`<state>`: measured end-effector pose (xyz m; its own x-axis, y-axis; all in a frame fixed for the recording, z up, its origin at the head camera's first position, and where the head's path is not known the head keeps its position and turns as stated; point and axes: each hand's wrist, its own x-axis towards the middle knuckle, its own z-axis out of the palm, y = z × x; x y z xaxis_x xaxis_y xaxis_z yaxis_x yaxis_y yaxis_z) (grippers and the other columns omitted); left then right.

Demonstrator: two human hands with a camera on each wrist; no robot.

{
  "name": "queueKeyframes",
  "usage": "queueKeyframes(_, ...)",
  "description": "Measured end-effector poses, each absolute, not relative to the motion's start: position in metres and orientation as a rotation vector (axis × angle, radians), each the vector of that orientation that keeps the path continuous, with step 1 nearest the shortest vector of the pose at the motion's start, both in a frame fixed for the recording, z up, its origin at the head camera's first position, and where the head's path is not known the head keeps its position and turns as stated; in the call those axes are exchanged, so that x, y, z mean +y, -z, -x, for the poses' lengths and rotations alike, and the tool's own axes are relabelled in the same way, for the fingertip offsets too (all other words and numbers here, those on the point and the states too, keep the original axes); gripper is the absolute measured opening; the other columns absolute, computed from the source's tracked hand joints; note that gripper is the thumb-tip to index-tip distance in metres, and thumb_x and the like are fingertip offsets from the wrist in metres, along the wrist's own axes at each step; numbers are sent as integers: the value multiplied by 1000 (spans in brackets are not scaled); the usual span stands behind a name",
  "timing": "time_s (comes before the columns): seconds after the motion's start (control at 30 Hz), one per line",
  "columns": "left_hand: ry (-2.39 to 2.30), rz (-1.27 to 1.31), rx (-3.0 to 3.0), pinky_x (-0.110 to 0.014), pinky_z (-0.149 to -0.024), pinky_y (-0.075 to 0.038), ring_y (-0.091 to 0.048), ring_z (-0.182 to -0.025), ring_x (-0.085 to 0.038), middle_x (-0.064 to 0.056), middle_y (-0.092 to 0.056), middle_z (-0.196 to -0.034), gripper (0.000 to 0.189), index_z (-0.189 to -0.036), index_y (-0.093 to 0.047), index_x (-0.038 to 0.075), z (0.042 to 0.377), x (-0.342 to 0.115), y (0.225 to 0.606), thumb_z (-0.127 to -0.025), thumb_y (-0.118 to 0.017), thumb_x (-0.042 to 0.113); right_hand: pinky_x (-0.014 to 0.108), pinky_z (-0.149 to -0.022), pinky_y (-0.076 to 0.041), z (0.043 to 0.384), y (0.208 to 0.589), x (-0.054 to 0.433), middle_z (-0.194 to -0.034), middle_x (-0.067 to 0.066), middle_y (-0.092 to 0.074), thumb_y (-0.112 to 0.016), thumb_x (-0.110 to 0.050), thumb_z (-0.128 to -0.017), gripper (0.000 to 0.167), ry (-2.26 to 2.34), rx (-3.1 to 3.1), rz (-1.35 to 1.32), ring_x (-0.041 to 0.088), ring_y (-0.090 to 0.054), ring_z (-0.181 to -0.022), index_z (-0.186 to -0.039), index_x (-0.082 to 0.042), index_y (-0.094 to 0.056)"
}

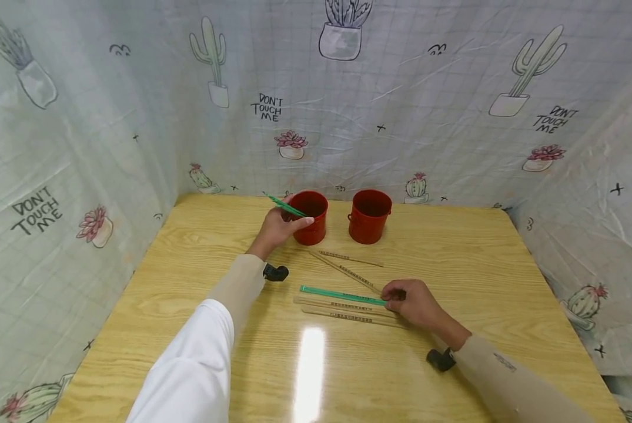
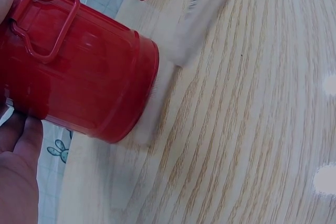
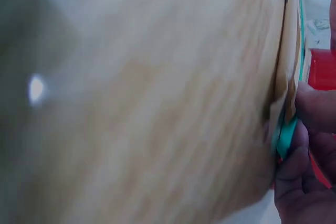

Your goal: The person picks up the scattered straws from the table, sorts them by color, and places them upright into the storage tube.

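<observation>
My left hand (image 1: 281, 226) grips the left red bucket (image 2: 89, 66) near its rim, thumb in front and fingers round the far side. Thin green sticks (image 1: 278, 202) slant up and left out of that bucket, past the hand. With thumb and fingers, my right hand (image 1: 413, 302) pinches the right end of a long green stick (image 1: 342, 295) lying low over the table. In the right wrist view, the green stick (image 3: 286, 137) shows between the fingertips, beside brown sticks (image 3: 283, 72). Two brown printed sticks (image 1: 342, 312) lie just in front of it.
A second red bucket (image 1: 368, 217) stands to the right of the first. Behind the green stick, two more brown printed sticks (image 1: 350, 258) lie at angles on the wooden table (image 1: 453, 258). Cactus-printed curtains (image 1: 316, 117) enclose the table's back and sides.
</observation>
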<state>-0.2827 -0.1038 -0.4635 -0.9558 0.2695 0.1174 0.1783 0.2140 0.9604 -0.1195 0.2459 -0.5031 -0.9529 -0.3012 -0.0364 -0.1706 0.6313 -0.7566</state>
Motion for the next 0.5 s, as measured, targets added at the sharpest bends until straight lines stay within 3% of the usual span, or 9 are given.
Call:
queueKeyframes(0.2,-1860,-428,2401,-51,-117,-48,-56,-140,-30,-10,-60,-149,65,-152,-51,14,283,-103,464,-94,-79,26,23,-71,-53,123,498,246,-88,-2,-70,-75,3,-90,13,1020,2730,578,4,-58,-80,-97,-9,-75)
queueKeyframes(0.5,-1869,-423,2384,-52,-116,-49,-56,-140,-32,-12,-59,-149,67,-153,-51,12,283,-105,463,-94,-80,26,25,-73,-54,124,495,250,-94,6,-68,-67,0,-98,9,915,2708,834,5,-58,-84,-102,-5,-72)
